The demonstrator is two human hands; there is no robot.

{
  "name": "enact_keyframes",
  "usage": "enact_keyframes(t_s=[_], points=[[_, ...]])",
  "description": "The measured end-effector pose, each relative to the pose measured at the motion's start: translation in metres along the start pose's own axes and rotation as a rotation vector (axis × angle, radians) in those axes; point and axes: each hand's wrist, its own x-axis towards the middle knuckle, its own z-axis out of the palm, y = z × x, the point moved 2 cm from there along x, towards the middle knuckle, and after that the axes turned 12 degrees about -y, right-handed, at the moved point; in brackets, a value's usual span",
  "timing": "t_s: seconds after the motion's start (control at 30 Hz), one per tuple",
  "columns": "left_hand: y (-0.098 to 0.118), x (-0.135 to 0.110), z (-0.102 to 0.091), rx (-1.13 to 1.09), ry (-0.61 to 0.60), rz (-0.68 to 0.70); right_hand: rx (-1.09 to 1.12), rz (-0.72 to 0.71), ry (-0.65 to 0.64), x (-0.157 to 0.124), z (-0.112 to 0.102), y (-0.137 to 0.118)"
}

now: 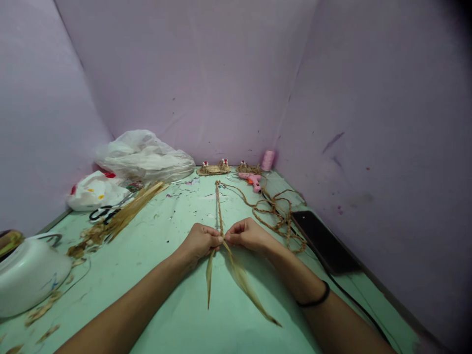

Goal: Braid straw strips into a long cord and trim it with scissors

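Observation:
A thin brown braided cord (220,209) runs toward me down the middle of the green table. At its near end my left hand (203,241) pinches the braid between thumb and fingers. My right hand (248,235) is closed beside it, thumb against fingertips, on the strands at the same spot. From under the hands trail loose dry leaf strips: a short narrow strip (209,280) on the left and a longer, wider strip (243,280) slanting to the right. More finished cord (271,211) lies in loose loops beyond my right hand.
On the left are a white bowl (33,278), scissors (106,212), a bundle of dry strips (136,209) and plastic bags (143,157). Along the back stand woven sandals (214,169), a pink glue gun (251,179) and pink thread (268,160). A dark phone (324,241) lies right.

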Motion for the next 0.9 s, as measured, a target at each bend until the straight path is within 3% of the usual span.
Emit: enact_keyframes(t_s=[0.17, 0.3, 0.4, 0.5, 0.57, 0.63, 0.73, 0.9], points=[[-0.001, 0.002, 0.003, 0.045, 0.025, 0.007, -0.335, 0.003, 0.032, 0.003, 0.000, 0.003], [-0.002, 0.006, 0.006, 0.178, 0.076, 0.019, -0.663, 0.001, 0.214, -0.002, 0.006, -0.001], [-0.004, 0.008, 0.006, 0.224, 0.092, 0.024, -0.767, -0.048, 0.311, -0.009, 0.012, -0.006], [-0.005, 0.008, 0.005, 0.218, 0.088, 0.020, -0.613, -0.081, 0.160, -0.011, 0.013, -0.007], [-0.005, 0.008, 0.005, 0.223, 0.072, 0.043, -0.383, -0.046, -0.003, -0.010, 0.011, -0.005], [-0.005, 0.007, 0.004, 0.210, 0.058, 0.078, -0.129, -0.001, -0.084, -0.007, 0.008, -0.002], [-0.007, 0.006, 0.002, 0.148, 0.048, 0.110, 0.116, 0.009, -0.033, -0.002, 0.006, 0.001], [-0.004, 0.003, 0.000, 0.082, 0.041, 0.176, 0.266, -0.087, 0.012, 0.001, 0.012, 0.003]])
